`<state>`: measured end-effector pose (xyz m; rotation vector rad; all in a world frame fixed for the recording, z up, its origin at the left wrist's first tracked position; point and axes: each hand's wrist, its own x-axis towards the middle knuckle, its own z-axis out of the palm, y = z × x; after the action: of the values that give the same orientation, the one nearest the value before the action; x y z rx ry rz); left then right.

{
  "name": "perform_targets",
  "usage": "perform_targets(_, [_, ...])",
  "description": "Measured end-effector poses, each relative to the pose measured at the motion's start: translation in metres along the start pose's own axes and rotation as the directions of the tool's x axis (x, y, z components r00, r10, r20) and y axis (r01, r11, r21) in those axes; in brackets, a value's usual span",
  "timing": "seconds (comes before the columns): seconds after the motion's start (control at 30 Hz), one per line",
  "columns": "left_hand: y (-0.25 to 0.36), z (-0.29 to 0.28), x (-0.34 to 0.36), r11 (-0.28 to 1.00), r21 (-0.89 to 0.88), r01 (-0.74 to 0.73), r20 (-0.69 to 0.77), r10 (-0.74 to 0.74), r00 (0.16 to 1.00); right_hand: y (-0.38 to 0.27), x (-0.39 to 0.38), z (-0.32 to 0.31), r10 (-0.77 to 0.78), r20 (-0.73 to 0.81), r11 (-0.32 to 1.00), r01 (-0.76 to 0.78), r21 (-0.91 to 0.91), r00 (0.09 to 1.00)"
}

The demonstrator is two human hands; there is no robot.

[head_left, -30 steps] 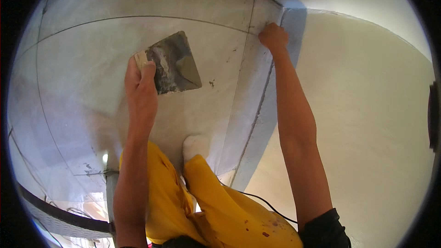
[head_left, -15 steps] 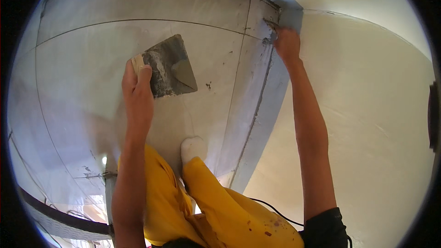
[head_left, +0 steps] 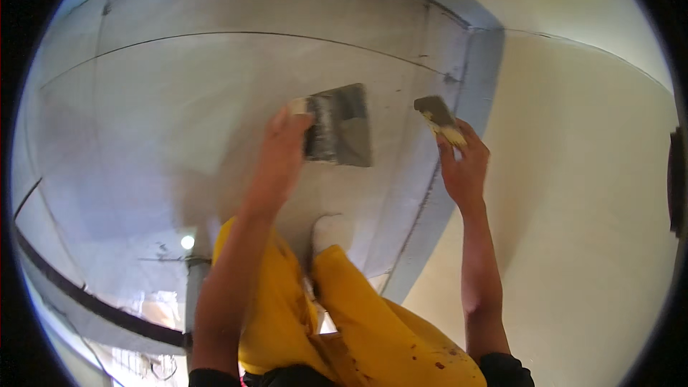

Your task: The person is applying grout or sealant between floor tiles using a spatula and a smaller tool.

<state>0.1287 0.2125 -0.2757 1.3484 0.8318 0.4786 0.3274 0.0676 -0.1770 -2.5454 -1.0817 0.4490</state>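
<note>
My left hand [head_left: 283, 147] is closed on the pale handle of a square dark metal plate [head_left: 335, 125] with grey paste on it, over the large pale floor tiles [head_left: 179, 86]. My right hand [head_left: 464, 165] grips a small flat putty knife [head_left: 435, 116], its blade dark and raised, with yellowish material near the fingers. It is to the right of the square plate, apart from it, near the tiled floor's right edge. The tile joints are dark, with grey smears toward the far right corner.
A grey band [head_left: 481, 79] borders the tiles along the cream wall [head_left: 573, 179]. My yellow-trousered legs [head_left: 373, 322] and a pale-covered foot [head_left: 330, 229] are below. At lower left are a dark curved edge [head_left: 93, 301], a grey post [head_left: 197, 294] and some cables.
My right hand has left the far corner, coming down toward me with the knife raised and showing. My left hand and plate have moved right. The view has shifted slightly.
</note>
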Motion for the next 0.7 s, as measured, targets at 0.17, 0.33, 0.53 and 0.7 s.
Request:
perform_targets(0.17, [0.041,0.016,0.010,0.654,-0.561,0.507,0.179,-0.503,0.846,-0.031,-0.029,0.018,-0.321,-0.042,0.946,0.322,0.043,0.946])
perform_targets(0.33, [0.033,0.007,0.015,0.462,-0.714,0.526,0.291,-0.488,0.823,-0.004,-0.023,0.020,-0.343,0.158,0.870,0.377,-0.318,0.926])
perform_targets(0.53, [0.037,0.017,0.016,0.827,-0.554,0.096,-0.074,-0.164,0.984,-0.013,-0.035,0.021,0.390,0.289,0.243,-0.400,0.884,0.874])
perform_targets(0.7, [0.030,0.022,0.009,0.820,-0.571,0.024,-0.116,-0.110,0.987,-0.040,-0.040,0.040,0.291,0.547,-0.207,-0.506,0.837,0.785])
